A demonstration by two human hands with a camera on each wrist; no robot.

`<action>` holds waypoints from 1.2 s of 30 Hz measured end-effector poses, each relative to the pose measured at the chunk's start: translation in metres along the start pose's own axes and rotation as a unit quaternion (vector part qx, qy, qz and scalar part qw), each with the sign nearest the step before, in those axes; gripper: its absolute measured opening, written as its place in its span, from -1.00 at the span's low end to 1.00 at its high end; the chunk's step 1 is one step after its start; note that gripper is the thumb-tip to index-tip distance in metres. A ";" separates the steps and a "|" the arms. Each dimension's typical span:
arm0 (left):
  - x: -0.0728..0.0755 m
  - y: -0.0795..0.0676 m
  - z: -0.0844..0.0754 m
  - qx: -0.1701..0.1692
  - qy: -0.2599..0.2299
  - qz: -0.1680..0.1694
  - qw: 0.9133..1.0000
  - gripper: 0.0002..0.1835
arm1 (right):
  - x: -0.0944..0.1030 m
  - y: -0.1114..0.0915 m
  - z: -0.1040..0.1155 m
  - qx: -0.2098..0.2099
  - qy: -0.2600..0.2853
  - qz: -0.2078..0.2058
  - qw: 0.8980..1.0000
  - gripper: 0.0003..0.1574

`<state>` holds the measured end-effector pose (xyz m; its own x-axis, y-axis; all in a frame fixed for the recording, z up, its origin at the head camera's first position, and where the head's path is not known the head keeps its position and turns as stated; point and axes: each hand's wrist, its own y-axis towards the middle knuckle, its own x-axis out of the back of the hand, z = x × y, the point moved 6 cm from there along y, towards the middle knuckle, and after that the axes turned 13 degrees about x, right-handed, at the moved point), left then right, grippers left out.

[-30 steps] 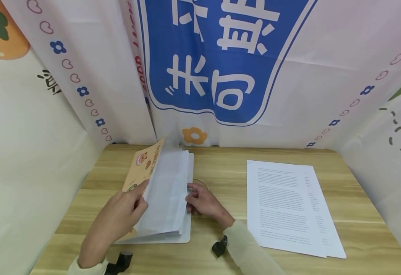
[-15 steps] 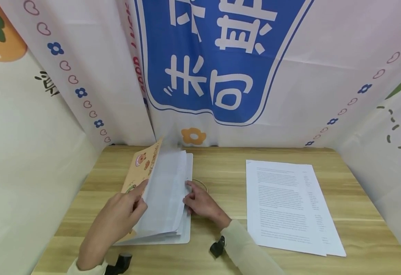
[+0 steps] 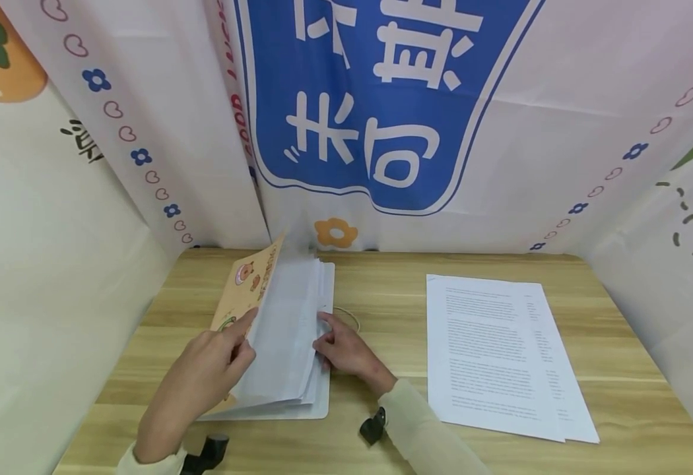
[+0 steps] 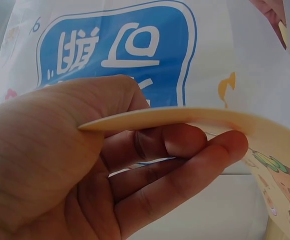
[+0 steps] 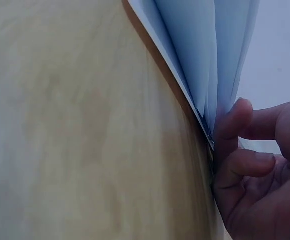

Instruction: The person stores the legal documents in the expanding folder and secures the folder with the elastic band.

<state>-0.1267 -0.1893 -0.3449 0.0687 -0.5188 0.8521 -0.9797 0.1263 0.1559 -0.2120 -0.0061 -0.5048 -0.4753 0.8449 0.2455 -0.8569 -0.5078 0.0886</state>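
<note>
A folder with an orange cartoon cover (image 3: 241,285) lies at the left of the table, its cover raised at a slant. Translucent inner sleeves (image 3: 284,330) lean up with it. My left hand (image 3: 206,359) grips the cover's free edge, which passes between thumb and fingers in the left wrist view. At the folder's right side my right hand (image 3: 346,346) pinches the edge of the sleeves; in the right wrist view its curled fingers (image 5: 237,120) are against the fanned sleeves (image 5: 189,50). Part of the pinch is hidden there.
Two overlapping printed sheets (image 3: 489,356) lie on the right of the wooden table (image 3: 382,284). A thin elastic loop (image 3: 352,318) sticks out beside the folder. Printed cloth (image 3: 560,132) hangs behind and at both sides.
My right hand has shifted slightly left along with the sleeve edge, uncovering more of the layers beneath. The left hand and cover stay nearly still.
</note>
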 end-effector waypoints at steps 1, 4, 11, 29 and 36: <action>0.000 0.000 0.000 0.000 0.000 0.000 1.000 -0.46 | 0.000 0.000 0.000 -0.002 0.000 0.001 1.000 -0.20; 0.000 0.001 0.000 0.000 0.001 0.002 1.000 -0.46 | -0.001 0.000 0.000 -0.007 0.000 0.004 1.000 -0.17; 0.000 0.002 0.001 -0.001 -0.001 0.003 1.000 -0.46 | -0.002 0.000 0.001 -0.008 -0.012 0.010 1.000 -0.14; -0.002 0.002 0.004 0.004 -0.004 0.010 1.000 -0.46 | -0.004 0.002 0.002 -0.010 -0.036 0.024 0.999 -0.14; -0.003 0.002 0.006 0.014 -0.010 0.017 1.000 -0.47 | -0.005 0.002 0.002 -0.015 -0.024 0.022 0.999 -0.14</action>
<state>-0.1302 -0.1923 -0.3503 0.0312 -0.5311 0.8468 -0.9864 0.1205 0.1119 -0.2112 -0.0116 -0.5042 -0.5033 0.8123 0.2948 -0.8411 -0.5387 0.0484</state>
